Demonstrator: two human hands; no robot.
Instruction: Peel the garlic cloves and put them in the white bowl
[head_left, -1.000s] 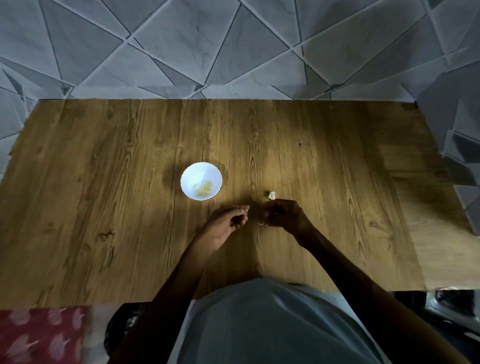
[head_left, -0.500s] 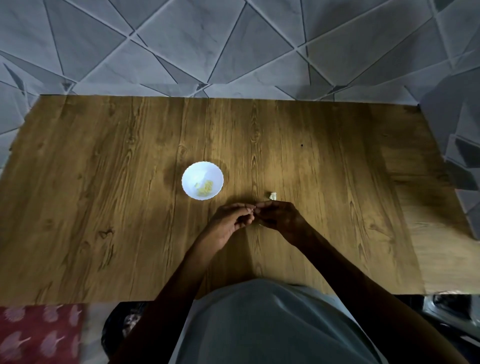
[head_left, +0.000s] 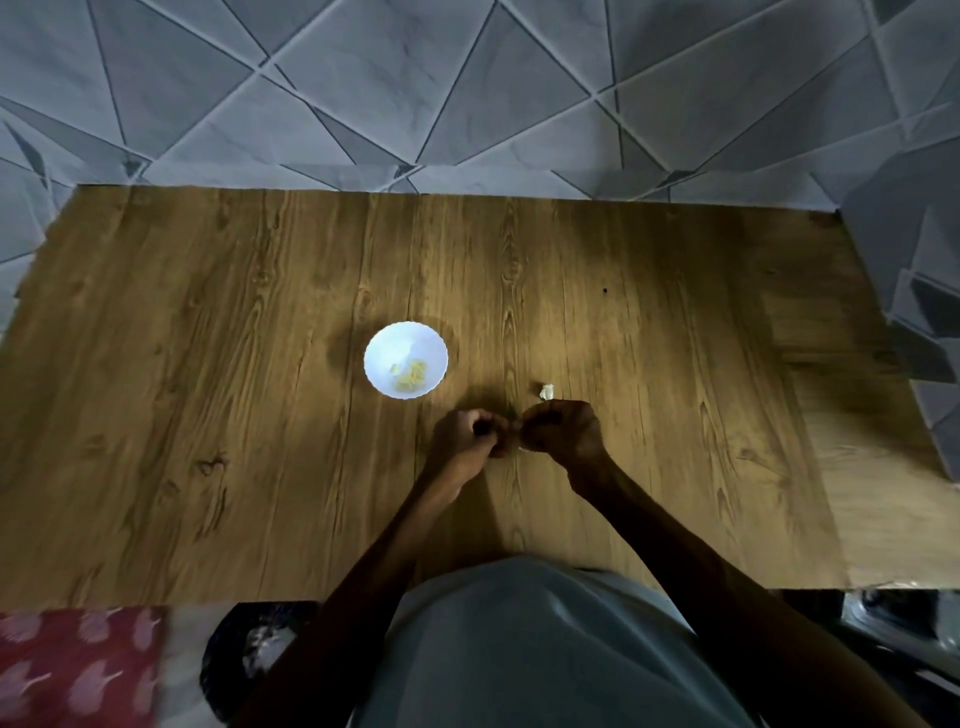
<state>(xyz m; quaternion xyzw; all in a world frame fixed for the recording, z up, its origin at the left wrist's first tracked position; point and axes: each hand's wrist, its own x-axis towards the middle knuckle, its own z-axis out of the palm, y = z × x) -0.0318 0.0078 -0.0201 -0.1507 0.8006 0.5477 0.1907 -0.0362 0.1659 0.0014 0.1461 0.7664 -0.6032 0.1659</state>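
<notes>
**Two hands meeting over the wooden table**

Meeting fingertip to fingertip just in front of the person's body, the left hand and the right hand are both curled tight, knuckles up. Something small seems to be pinched between them where the fingers touch, but it is dim there and the fingers cover it, so I cannot tell what it is, or which hand really has the hold.

Just beyond the right hand, almost touching its knuckles, one pale piece of garlic lies on the table. Whether it is a whole clove or a bit of skin I cannot make out.

Beyond the left hand and a little to its outer side sits the one white bowl, near but apart from the fingers. In its bottom is a small heap of yellowish peeled cloves, too bunched and blurred to count. Nothing stands between the hands and the bowl; the wood there is bare.

Past the far edge of the table runs a floor of grey tiles cut in triangles. On the near side, outside the left arm, there is a red patterned cloth, and next to it something dark I cannot identify. The person's grey garment fills the space between the two forearms.
</notes>
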